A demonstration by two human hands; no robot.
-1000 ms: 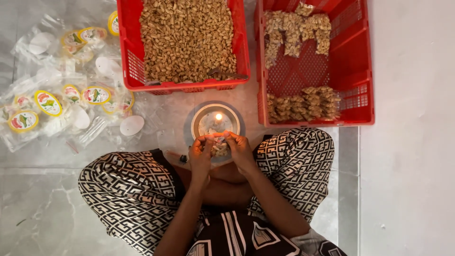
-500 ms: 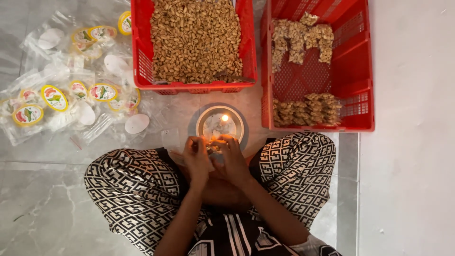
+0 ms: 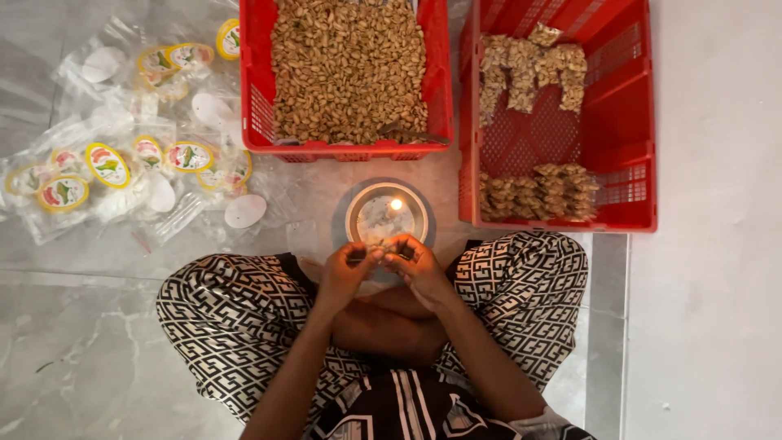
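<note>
Left hand (image 3: 346, 273) and right hand (image 3: 417, 265) fingers pinched together on a small packet (image 3: 381, 245), just below the lit round dish (image 3: 387, 213), red nut crate (image 3: 349, 77) beyond it

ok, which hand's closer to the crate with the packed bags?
Right. The right hand sits below and left of the red crate of packed bags; the left hand is beyond it, farther left.

Bare forearms and hands (image 3: 383, 273), black-and-white geometric-patterned trousers (image 3: 228, 318), and a matching striped top (image 3: 407, 407).
</note>
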